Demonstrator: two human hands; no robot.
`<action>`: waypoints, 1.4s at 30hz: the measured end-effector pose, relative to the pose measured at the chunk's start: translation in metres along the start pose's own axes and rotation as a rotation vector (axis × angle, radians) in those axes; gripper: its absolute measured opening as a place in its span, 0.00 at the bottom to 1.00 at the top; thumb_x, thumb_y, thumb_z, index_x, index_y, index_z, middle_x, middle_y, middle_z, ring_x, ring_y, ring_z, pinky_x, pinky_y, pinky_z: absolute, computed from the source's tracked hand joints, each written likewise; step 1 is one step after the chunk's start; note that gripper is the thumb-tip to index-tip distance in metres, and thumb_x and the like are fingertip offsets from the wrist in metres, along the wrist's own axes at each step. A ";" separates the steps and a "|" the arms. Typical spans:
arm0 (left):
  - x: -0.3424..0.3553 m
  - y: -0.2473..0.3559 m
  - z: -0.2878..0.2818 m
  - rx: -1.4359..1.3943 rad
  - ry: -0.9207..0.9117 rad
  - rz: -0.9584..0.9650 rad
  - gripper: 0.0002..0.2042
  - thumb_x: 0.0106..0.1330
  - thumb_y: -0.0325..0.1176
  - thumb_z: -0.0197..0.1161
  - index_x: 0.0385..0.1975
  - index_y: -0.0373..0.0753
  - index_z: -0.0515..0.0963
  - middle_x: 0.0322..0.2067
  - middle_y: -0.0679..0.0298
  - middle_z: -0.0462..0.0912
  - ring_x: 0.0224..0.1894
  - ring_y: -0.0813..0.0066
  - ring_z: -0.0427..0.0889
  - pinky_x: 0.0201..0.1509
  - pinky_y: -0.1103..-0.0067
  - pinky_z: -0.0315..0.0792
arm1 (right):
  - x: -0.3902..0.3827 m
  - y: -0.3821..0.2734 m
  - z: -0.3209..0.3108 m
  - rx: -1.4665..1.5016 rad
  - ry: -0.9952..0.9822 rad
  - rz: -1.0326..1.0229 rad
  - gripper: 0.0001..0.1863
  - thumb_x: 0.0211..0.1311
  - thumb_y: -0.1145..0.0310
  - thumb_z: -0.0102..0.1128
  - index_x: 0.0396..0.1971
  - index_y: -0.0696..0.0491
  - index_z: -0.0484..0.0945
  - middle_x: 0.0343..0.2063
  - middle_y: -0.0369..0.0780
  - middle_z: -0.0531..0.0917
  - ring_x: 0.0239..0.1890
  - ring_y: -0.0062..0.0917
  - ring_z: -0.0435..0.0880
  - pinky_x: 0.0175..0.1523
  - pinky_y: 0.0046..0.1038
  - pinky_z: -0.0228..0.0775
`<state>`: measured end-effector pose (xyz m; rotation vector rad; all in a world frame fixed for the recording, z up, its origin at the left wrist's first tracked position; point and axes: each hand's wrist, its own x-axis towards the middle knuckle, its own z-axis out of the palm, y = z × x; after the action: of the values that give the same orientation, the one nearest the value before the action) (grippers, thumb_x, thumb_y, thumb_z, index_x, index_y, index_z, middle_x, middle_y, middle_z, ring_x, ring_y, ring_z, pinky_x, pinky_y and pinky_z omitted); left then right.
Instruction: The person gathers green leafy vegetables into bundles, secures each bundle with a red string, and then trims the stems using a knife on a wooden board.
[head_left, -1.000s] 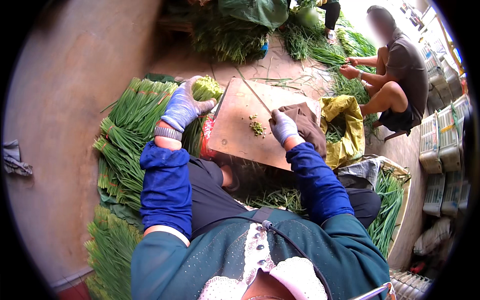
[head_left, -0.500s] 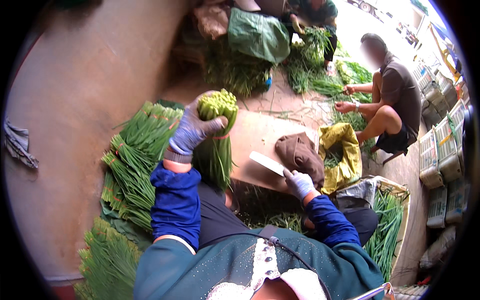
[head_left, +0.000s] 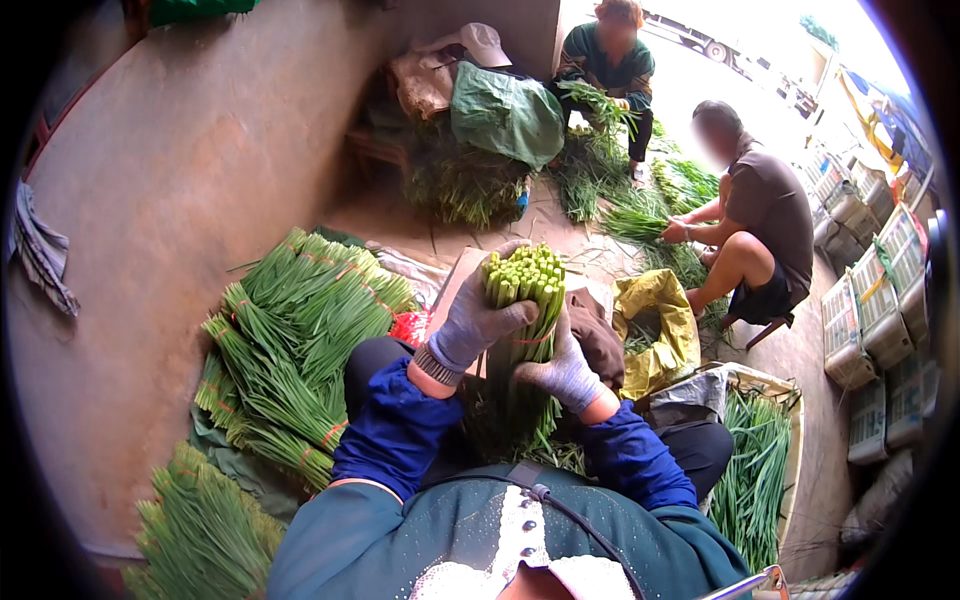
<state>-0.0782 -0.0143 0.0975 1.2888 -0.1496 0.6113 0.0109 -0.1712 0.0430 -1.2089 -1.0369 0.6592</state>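
Observation:
Upright in front of me is a thick bunch of long green stalks [head_left: 528, 282], its pale cut ends on top and a red band lower down. My left hand [head_left: 478, 318], in a thin light glove, is wrapped around the bunch near the cut ends. Against the other side presses my right hand [head_left: 562, 372], gloved too, with the thumb across the stalks. Behind the bunch, a wooden board [head_left: 458, 283] and a brown cloth [head_left: 598, 345] are partly covered. No knife can be seen.
Banded bunches of green stalks [head_left: 290, 330] are piled at my left. Red ties [head_left: 408, 328] lie beside them. To the right are a yellow sack [head_left: 672, 345], a crate of loose greens [head_left: 760, 470] and stacked crates [head_left: 865, 320]. Two people [head_left: 770, 210] [head_left: 607, 70] sit ahead, handling greens.
My left hand has brought the bunch rightward to the middle. My right hand, which held a wide-bladed knife, is now on the bunch, and the knife is out of sight.

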 end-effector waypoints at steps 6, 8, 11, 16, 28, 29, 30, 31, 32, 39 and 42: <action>-0.021 -0.011 0.021 0.422 0.243 0.411 0.27 0.68 0.38 0.66 0.62 0.33 0.68 0.51 0.56 0.79 0.53 0.69 0.78 0.58 0.76 0.72 | -0.029 0.004 0.008 -0.105 0.122 0.036 0.59 0.39 0.74 0.77 0.73 0.57 0.49 0.63 0.44 0.70 0.66 0.30 0.68 0.69 0.32 0.61; -0.024 -0.009 0.008 0.640 0.217 0.484 0.19 0.71 0.37 0.63 0.56 0.33 0.74 0.48 0.56 0.81 0.49 0.69 0.81 0.54 0.75 0.74 | -0.039 0.010 0.011 -0.154 0.138 0.080 0.58 0.39 0.75 0.76 0.72 0.58 0.50 0.62 0.44 0.71 0.64 0.29 0.70 0.68 0.31 0.63; -0.027 -0.030 0.002 0.212 0.429 0.384 0.13 0.74 0.34 0.56 0.51 0.33 0.77 0.44 0.55 0.84 0.46 0.68 0.83 0.52 0.74 0.76 | -0.055 0.009 0.010 -0.191 0.133 0.114 0.53 0.40 0.80 0.69 0.71 0.57 0.53 0.59 0.42 0.73 0.59 0.29 0.74 0.64 0.31 0.68; -0.032 -0.016 -0.020 1.154 0.448 0.184 0.46 0.58 0.35 0.67 0.72 0.29 0.45 0.67 0.39 0.60 0.70 0.53 0.61 0.75 0.66 0.55 | -0.081 0.036 -0.027 -0.309 0.271 0.145 0.49 0.39 0.75 0.69 0.69 0.58 0.59 0.60 0.42 0.72 0.61 0.29 0.70 0.68 0.30 0.59; -0.055 -0.042 0.020 -0.327 -0.008 0.193 0.54 0.50 0.45 0.76 0.72 0.36 0.46 0.66 0.55 0.67 0.70 0.67 0.61 0.78 0.67 0.47 | 0.044 -0.079 0.026 -0.406 0.050 -0.175 0.42 0.61 0.60 0.64 0.71 0.60 0.55 0.60 0.45 0.72 0.60 0.32 0.71 0.67 0.30 0.60; -0.046 -0.037 0.012 -0.644 -0.069 0.185 0.47 0.55 0.46 0.70 0.71 0.38 0.50 0.66 0.58 0.67 0.70 0.68 0.62 0.78 0.67 0.48 | 0.057 -0.083 0.038 -0.497 0.013 -0.221 0.42 0.63 0.62 0.62 0.72 0.60 0.52 0.63 0.46 0.69 0.64 0.33 0.68 0.69 0.31 0.57; -0.037 -0.030 0.003 -0.962 -0.136 0.172 0.40 0.61 0.47 0.65 0.71 0.41 0.54 0.66 0.61 0.68 0.70 0.69 0.62 0.78 0.66 0.48 | 0.070 -0.086 0.051 -0.535 -0.057 -0.302 0.44 0.62 0.60 0.63 0.73 0.59 0.51 0.66 0.47 0.66 0.67 0.34 0.65 0.71 0.33 0.53; -0.041 -0.010 -0.006 -0.925 -0.084 0.266 0.37 0.64 0.46 0.64 0.70 0.41 0.56 0.65 0.61 0.69 0.69 0.69 0.64 0.76 0.67 0.52 | 0.077 -0.100 0.075 -0.510 -0.119 -0.321 0.45 0.61 0.59 0.63 0.73 0.58 0.51 0.67 0.47 0.65 0.68 0.34 0.64 0.72 0.34 0.52; -0.046 0.012 -0.016 -0.885 -0.022 0.360 0.35 0.66 0.46 0.62 0.70 0.42 0.57 0.64 0.62 0.70 0.68 0.70 0.66 0.75 0.67 0.56 | 0.083 -0.113 0.102 -0.484 -0.183 -0.341 0.46 0.60 0.58 0.64 0.73 0.58 0.51 0.68 0.48 0.64 0.69 0.34 0.62 0.73 0.35 0.50; -0.154 0.124 -0.141 -0.027 0.787 0.360 0.31 0.58 0.44 0.74 0.59 0.38 0.72 0.50 0.64 0.81 0.53 0.73 0.78 0.59 0.74 0.72 | 0.119 -0.045 0.122 -0.601 -0.516 -0.006 0.33 0.58 0.73 0.64 0.64 0.61 0.67 0.47 0.43 0.80 0.49 0.27 0.77 0.56 0.27 0.70; -0.234 0.151 -0.209 0.039 0.951 0.251 0.26 0.58 0.38 0.72 0.56 0.36 0.76 0.48 0.65 0.83 0.48 0.74 0.80 0.58 0.75 0.73 | 0.108 0.023 0.068 -0.334 -0.242 0.347 0.23 0.62 0.78 0.59 0.59 0.62 0.72 0.35 0.35 0.80 0.34 0.15 0.76 0.40 0.18 0.71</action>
<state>-0.3969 0.1220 0.0636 0.9046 0.4948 1.3821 -0.0035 -0.0430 0.0528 -1.6532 -1.1815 0.9450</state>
